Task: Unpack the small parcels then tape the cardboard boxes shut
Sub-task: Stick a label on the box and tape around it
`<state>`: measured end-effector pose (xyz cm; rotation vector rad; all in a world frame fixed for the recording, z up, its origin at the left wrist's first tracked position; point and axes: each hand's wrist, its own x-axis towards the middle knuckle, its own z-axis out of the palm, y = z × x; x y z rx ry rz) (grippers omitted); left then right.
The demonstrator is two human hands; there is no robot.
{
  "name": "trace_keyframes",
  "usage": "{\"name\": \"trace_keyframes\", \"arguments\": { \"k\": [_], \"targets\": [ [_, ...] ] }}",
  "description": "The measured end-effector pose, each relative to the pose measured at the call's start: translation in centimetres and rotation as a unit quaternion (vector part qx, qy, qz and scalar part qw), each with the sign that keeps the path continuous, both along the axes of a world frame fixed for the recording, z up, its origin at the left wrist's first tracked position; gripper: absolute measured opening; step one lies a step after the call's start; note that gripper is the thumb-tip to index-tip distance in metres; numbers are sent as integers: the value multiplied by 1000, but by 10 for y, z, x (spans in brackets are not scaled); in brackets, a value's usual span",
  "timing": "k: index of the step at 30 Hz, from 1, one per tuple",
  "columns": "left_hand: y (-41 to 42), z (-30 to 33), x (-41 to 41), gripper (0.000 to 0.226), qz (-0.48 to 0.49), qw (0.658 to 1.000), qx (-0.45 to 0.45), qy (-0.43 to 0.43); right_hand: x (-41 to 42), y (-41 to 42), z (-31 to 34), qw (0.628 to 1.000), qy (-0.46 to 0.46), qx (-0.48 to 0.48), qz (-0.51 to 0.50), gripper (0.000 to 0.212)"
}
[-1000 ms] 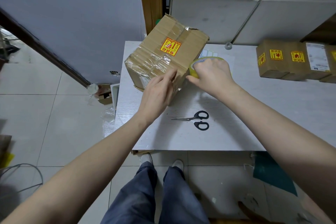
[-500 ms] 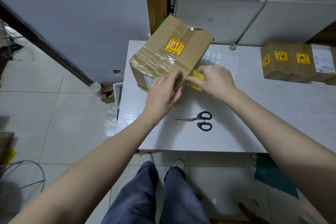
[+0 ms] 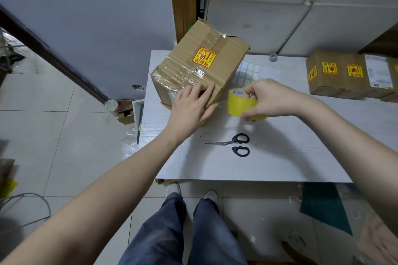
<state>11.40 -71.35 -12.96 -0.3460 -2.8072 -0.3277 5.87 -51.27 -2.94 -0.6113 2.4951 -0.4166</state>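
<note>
Since half a second ago, my right hand (image 3: pixel 272 98) has pulled the yellow tape roll (image 3: pixel 242 103) away from the cardboard box (image 3: pixel 200 66), so the roll now hangs just beside the box's near right corner with a thin strand of tape (image 3: pixel 221 103) stretched between them. My right fingers curl into the roll's core and my thumb pinches it from below. Print on the inner core starts with what looks like "MA", though I cannot read the rest.

My left hand (image 3: pixel 191 107) lies flat against the box's near face, fingers straight, pressing just to the left of my right hand's grip. One red-and-yellow label (image 3: pixel 204 57) sits on the box's top above my left fingers; its characters are too small for me to read.

Below my right hand's grip, on the white table (image 3: pixel 280 157), lies one pair of black-handled scissors (image 3: pixel 234 143), blades closed and pointing left. Beyond the roll lies one sheet of small white stickers (image 3: pixel 247 73). Well off to the right of my grip stand the small parcels (image 3: pixel 349 75) in a row, touching each other. Across them I count three yellow warning labels and one white shipping label (image 3: pixel 378 71), its print illegible.
</note>
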Motion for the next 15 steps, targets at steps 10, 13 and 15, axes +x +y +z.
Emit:
{"name": "trace_keyframes", "arguments": {
  "k": [10,13,15],
  "targets": [
    [0,-1,2,45,-13,998,-37,50,3,-3,-7,953,277,117,46,24],
    [-2,2,2,43,-26,997,-42,57,-10,4,-8,935,321,153,18,44],
    [-7,4,2,43,-33,997,-48,51,-13,8,-9,940,300,160,22,52]
  ]
}}
